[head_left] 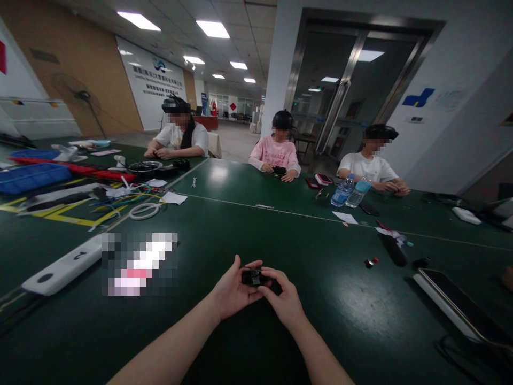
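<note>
A small black boxy object (252, 277) with a greyish patch on its upper face is held above the green tabletop, in front of me. My left hand (234, 289) cradles it from the left, palm turned up, fingers curled beneath it and thumb raised clear. From the right, my right hand (282, 297) pinches its edge between thumb and fingers. The fingers hide part of the object, and its exact kind is too small to make out.
Left lie a white power strip (66, 264), a blurred-out bright phone-like patch (144, 262), coiled cable (144, 211) and a blue basket (34, 178). Right are water bottles (342, 192), small red and black pieces (371, 262) and a tablet-like device (460, 305). Several people sit opposite.
</note>
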Action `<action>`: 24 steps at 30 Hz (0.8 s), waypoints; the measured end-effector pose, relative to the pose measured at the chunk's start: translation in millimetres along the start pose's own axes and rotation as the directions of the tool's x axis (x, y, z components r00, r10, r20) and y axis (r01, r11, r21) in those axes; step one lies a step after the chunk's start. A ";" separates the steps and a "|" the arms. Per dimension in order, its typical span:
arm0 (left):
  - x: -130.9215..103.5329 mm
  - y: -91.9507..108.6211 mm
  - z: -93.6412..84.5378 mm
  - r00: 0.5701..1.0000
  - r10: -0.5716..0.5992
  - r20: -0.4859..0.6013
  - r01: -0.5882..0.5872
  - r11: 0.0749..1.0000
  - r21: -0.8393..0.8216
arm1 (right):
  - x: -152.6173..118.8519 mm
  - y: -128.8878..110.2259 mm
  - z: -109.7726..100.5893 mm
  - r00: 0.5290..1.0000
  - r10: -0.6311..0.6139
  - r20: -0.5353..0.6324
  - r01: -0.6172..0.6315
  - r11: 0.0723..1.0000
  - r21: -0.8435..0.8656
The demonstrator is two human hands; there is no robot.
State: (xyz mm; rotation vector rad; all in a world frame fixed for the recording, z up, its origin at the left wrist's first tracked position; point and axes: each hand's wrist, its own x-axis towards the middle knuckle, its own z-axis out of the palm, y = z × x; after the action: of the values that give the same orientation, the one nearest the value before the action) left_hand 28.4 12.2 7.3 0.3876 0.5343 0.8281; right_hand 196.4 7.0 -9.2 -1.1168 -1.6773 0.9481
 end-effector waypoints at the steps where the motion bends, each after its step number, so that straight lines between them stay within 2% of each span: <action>1: 0.1 -1.0 0.8 1.000 -0.009 0.003 0.009 0.999 -0.032 | -0.2 -0.7 0.6 1.000 -0.003 0.008 0.003 1.000 -0.011; 6: -1.1 -1.3 1.8 0.999 -0.028 0.020 0.029 0.997 -0.068 | -0.9 -1.5 -0.5 0.998 -0.052 0.019 0.053 0.996 -0.075; 9: -3.3 -0.4 1.9 0.997 0.010 0.074 -0.009 1.000 -0.006 | -0.7 1.1 -2.9 0.994 -0.105 -0.014 0.103 0.991 -0.085; 12: -5.5 -0.6 0.1 0.988 0.089 0.130 -0.104 0.987 0.120 | -0.7 4.5 -5.8 0.996 -0.068 -0.056 0.064 0.996 -0.065; 14: -5.8 -0.6 -2.1 0.976 0.161 0.150 -0.195 0.949 0.249 | -1.1 6.1 -7.2 0.998 -0.040 -0.058 0.037 0.998 -0.050; 17: -4.5 1.1 -5.1 0.957 0.234 0.172 -0.288 0.841 0.457 | -1.7 5.7 -8.2 0.999 -0.031 -0.038 0.029 0.999 -0.036; 20: -2.9 4.6 -6.6 0.959 0.226 0.173 -0.285 0.762 0.581 | -2.2 2.6 -8.3 1.000 -0.007 -0.021 0.006 0.999 -0.043; 24: -2.6 6.9 -6.5 0.962 0.212 0.169 -0.271 0.741 0.614 | -2.1 -2.3 -8.1 1.000 0.002 0.005 -0.001 0.999 -0.051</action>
State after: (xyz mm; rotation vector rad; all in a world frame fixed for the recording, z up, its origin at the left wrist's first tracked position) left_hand 19.1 15.2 6.5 1.1405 0.6855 0.8598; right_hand 203.9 5.2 -5.0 -1.1505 -1.7132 0.9142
